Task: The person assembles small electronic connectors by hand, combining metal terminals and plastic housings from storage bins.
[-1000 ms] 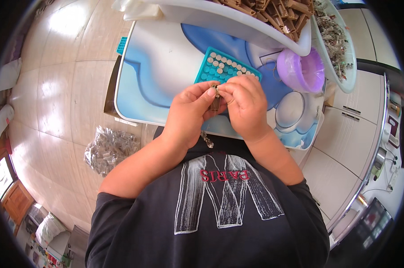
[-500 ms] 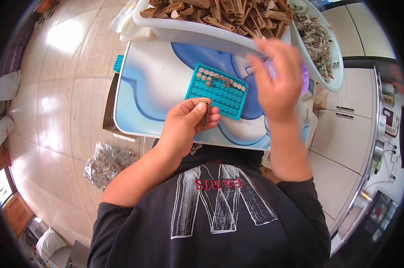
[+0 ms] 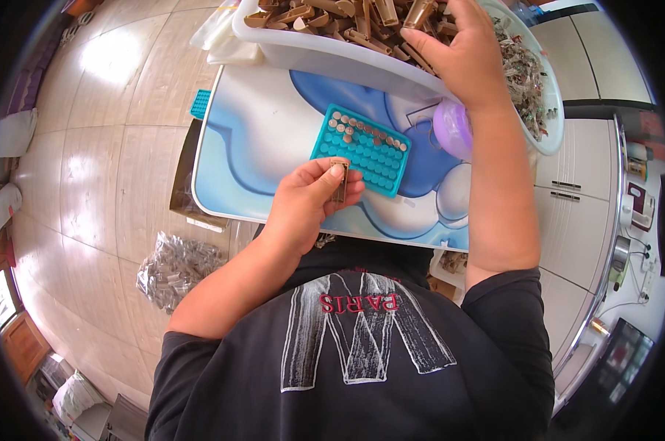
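Brown, hard and narrow, a small oblong piece point(image 3: 340, 185) stands nearly upright in the left hand point(image 3: 303, 197), its thumb and fingers clamped on it above the near side of the desk point(image 3: 255, 110). The hands are well apart. The right hand point(image 3: 470, 62) reaches over a translucent white plastic bin point(image 3: 332, 67), thumb beside the brown, curved, trough-like pieces point(image 3: 369, 23) heaped there; its fingertips run out of view, so whether it grips one I cannot tell. The desk is glossy, painted in swirls of blue and white. On it, just beyond the left hand, a teal tray point(image 3: 380, 176) of round hollows carries small silvery discs point(image 3: 337, 116) along its far rows. A smooth purple bowl point(image 3: 450, 131) sits near the bin. A pale, rounded basket point(image 3: 558, 110) brims with tangled, glinting bits.
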`<state>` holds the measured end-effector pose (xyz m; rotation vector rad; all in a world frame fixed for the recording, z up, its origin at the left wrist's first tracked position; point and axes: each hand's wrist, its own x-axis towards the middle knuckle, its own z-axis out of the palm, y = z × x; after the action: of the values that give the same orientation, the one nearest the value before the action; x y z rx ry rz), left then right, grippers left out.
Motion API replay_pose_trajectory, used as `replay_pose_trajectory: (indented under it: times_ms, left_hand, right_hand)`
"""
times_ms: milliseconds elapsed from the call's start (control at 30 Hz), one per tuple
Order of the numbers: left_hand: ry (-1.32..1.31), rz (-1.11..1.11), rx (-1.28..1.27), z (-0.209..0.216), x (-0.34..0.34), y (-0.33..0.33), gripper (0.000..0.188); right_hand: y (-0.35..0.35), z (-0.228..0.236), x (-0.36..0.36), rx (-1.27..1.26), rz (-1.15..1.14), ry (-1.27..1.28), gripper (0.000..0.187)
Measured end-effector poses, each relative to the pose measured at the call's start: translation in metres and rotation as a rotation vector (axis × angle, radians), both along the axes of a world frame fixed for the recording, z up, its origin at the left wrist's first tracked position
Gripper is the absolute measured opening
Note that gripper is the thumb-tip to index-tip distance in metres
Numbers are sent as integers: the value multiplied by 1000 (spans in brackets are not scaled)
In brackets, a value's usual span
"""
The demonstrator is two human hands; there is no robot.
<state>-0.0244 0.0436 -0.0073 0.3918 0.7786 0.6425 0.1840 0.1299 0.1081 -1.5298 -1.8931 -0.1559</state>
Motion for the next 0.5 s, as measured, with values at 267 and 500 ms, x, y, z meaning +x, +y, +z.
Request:
replay_pose_trajectory:
  times_ms: [267, 500]
  left_hand:
    - [35, 2, 26, 2, 4, -1, 23]
    - [36, 30, 54, 2, 3, -2, 23]
  right_hand:
    - [0, -14, 4, -4, -18, 144, 49]
    - [4, -25, -2, 142, -41, 240, 43]
